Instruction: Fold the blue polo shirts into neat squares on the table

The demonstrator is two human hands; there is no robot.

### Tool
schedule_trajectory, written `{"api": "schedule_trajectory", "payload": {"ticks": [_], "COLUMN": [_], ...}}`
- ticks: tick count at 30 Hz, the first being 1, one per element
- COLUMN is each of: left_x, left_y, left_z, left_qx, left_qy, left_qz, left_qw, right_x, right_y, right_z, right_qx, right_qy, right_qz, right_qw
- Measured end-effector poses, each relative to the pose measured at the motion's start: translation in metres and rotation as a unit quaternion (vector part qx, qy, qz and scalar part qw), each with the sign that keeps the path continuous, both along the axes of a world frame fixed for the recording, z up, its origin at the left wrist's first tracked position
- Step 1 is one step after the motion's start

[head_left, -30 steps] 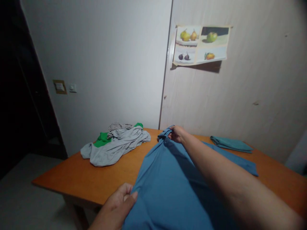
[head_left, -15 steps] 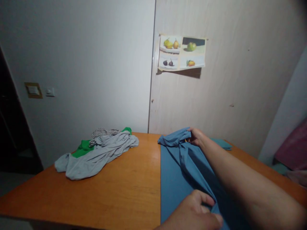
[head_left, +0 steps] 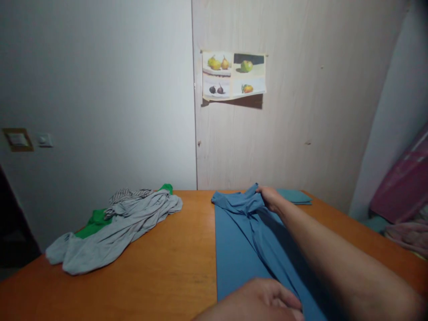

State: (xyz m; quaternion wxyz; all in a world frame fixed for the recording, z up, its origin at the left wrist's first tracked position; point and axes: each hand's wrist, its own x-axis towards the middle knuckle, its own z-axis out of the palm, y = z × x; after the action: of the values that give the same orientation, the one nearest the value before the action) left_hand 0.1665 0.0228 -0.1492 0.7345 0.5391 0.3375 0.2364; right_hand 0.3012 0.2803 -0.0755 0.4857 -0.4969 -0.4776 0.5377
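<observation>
A blue garment (head_left: 239, 258) lies lengthwise on the wooden table, its far end bunched and partly lifted. Its exact kind does not show. My right hand (head_left: 270, 199) reaches to that far end, fingers closed on the raised edge. Near the bottom of the view, my left hand (head_left: 264, 299) is closed on the garment's right side, where a long fold runs toward the far end. Part of my left hand and the garment's near end fall outside the picture.
On the wooden table (head_left: 174, 258), a loose heap at left holds a grey garment (head_left: 123, 232), a green cloth (head_left: 95, 223) and a patterned cloth (head_left: 129, 195). A folded teal cloth (head_left: 294, 196) lies behind my right arm. Pink fabric (head_left: 397, 187) is at far right.
My right hand has raised and spread the far end of the blue garment, which now looks less bunched. My left hand is slightly lower in view. The camera has turned a little right.
</observation>
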Motion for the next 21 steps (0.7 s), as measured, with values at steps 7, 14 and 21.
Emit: {"api": "schedule_trajectory", "payload": {"ticks": [7, 14, 21], "left_x": [-0.076, -0.116, -0.114], "left_y": [0.072, 0.139, 0.153], "left_z": [0.027, 0.014, 0.012], "left_qx": [-0.045, -0.072, -0.071], "left_qy": [-0.066, -0.108, -0.123], "left_qz": [0.354, 0.437, 0.416], "left_qw": [0.932, 0.890, 0.898], "right_x": [-0.009, -0.007, 0.000], "right_y": [-0.063, -0.137, -0.130], "right_z": [0.007, -0.024, -0.037], "right_qx": [0.311, 0.296, 0.292], "right_qy": [-0.203, -0.416, -0.418], "right_qz": [0.186, 0.363, 0.244], "right_qw": [0.910, 0.779, 0.825]}}
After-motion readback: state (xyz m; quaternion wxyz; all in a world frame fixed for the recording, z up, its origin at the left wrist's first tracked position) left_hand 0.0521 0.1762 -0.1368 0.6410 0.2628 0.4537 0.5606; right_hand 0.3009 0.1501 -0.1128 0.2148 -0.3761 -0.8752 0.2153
